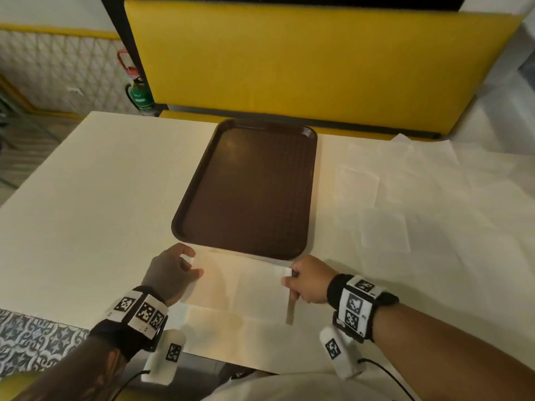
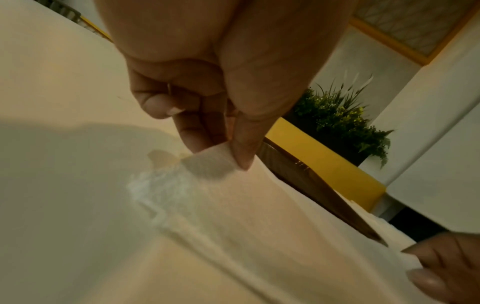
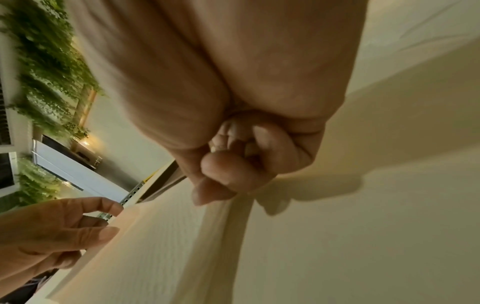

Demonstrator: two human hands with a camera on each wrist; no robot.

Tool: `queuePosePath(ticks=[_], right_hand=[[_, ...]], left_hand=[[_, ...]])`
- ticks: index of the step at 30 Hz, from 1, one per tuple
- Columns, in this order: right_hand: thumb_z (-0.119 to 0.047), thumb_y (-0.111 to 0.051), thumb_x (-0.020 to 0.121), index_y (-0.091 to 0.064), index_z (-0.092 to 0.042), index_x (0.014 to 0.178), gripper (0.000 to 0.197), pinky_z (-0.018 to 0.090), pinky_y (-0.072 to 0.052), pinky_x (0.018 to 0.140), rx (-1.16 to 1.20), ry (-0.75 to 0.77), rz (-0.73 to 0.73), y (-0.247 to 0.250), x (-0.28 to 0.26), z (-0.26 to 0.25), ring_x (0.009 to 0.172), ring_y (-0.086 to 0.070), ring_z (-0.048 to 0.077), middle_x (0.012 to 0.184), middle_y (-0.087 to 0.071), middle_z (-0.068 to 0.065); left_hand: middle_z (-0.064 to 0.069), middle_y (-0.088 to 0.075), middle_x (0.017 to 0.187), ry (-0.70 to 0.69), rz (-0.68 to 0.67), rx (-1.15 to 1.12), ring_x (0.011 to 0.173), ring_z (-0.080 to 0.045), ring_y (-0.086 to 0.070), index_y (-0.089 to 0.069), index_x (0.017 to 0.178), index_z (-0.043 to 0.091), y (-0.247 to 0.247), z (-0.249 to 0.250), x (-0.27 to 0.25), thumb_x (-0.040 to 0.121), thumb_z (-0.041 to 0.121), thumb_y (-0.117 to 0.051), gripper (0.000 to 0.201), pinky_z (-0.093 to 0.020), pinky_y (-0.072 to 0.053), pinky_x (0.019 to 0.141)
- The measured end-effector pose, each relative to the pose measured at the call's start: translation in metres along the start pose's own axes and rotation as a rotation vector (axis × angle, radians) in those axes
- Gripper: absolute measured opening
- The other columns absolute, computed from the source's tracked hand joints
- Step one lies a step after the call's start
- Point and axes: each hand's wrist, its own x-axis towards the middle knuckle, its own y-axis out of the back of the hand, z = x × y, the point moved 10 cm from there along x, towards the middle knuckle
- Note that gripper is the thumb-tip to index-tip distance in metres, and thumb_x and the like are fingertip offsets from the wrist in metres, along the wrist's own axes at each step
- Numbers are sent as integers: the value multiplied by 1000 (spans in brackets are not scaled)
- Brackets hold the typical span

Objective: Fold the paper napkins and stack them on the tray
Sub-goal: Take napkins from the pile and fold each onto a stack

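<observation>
We pinch the far corners of a napkin (image 1: 240,280) on the table just before the bare tray (image 1: 249,186), left hand (image 1: 170,274) and right hand (image 1: 309,280) mid-fold, nothing stacked, more napkins (image 1: 405,198) waiting at right.

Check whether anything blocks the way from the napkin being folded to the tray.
Nothing visible does. The napkin, pinched by the left hand and right hand, lies just in front of the tray, whose surface holds nothing.
</observation>
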Motion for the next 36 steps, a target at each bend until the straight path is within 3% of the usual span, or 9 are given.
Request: queuePosePath(ticks=[4,7,11,14,18,22,26,31,36], right_hand=[[-34,-58,93,-65,-9,83,28,31,-51,79,-94,-7,59,2,5,2,81,-66,22,81,-70,5],[-46,-60,85,-61,-16,89,30,34,-53,77,-276,-6,159,8,0,-2,87,-65,26,89,-66,5],[-44,-58,87,-50,-21,89,25,39,-53,77,-412,269,262,15,-21,-40,78,-57,21,86,-57,1],[-36,-54,93,-59,-14,111,29,39,-50,85,-504,382,164,1,-23,-54,95,-59,28,108,-56,7],[-34,-49,96,-58,-13,127,38,41,-47,96,-557,299,57,-6,-17,-41,115,-56,33,128,-58,13],[-36,-52,94,-59,-12,114,32,38,-48,88,-427,287,175,33,-28,-32,102,-59,32,113,-62,11],[-32,-53,92,-52,-13,106,24,37,-49,81,-410,125,394,111,-37,23,91,-56,26,98,-55,5],[-20,-60,86,-43,-12,127,45,37,-49,85,-546,-180,525,187,-45,109,113,-50,28,124,-48,9],[-7,-63,81,-34,-14,135,62,37,-48,89,-657,-135,504,199,-33,126,116,-45,29,133,-39,11]], left_hand=[[4,-64,74,9,27,25,69,-14,-61,-54,107,16,-3,-5,-2,77,28,-75,39,-26,-48,71],[6,-61,81,-27,78,114,73,-13,-59,-51,108,20,-1,-1,-5,76,33,-75,42,-28,-49,73],[2,-65,98,-212,160,255,90,-16,-56,-63,101,19,-1,22,-7,73,26,-78,33,-35,-52,82],[3,-68,104,-281,114,386,98,-18,-58,-70,96,21,-11,33,-5,77,24,-74,20,-38,-51,88],[12,-66,110,-309,33,544,104,-11,-55,-70,103,31,-19,37,0,85,30,-63,19,-32,-46,89],[7,-67,100,-349,71,519,95,-12,-55,-72,95,28,-6,66,-4,82,29,-67,14,-33,-47,83],[3,-66,81,-497,67,343,68,-10,-53,-71,82,21,5,136,-13,77,18,-74,7,-30,-46,67],[13,-64,73,-648,-124,94,65,-2,-60,-63,82,29,-25,241,-22,80,27,-70,7,-14,-41,60],[12,-58,73,-726,-185,71,67,-9,-56,-58,81,26,-94,310,-7,81,32,-68,12,-20,-43,64]])
